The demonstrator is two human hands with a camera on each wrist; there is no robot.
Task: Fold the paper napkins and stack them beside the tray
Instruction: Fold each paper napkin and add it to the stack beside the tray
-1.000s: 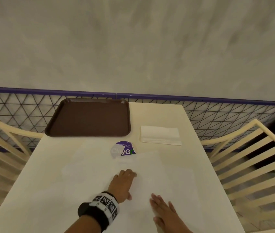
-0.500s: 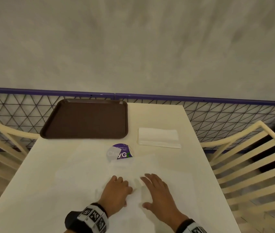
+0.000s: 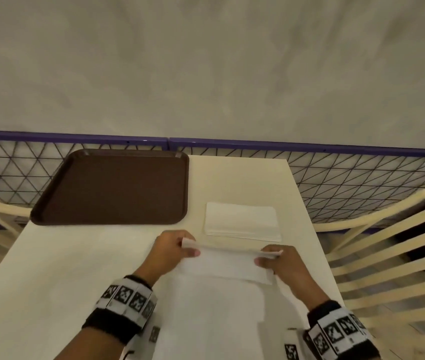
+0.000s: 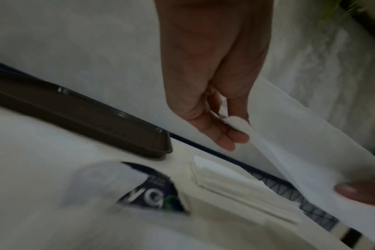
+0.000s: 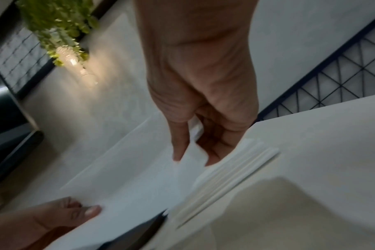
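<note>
A white paper napkin hangs lifted between my two hands above the table, its far edge held up. My left hand pinches its left corner between thumb and fingers. My right hand pinches the right corner the same way. Just beyond them lies a stack of folded napkins, to the right of the brown tray. More unfolded white napkins lie flat beneath my wrists.
The cream table ends at a purple-railed mesh fence in front of a grey wall. Slatted cream chairs stand at both sides. A round purple sticker shows under my left hand.
Both hands moved away from me, from lying flat on the sheets to pinching the napkin's far corners and lifting them. The purple sticker is now covered in the head view.
</note>
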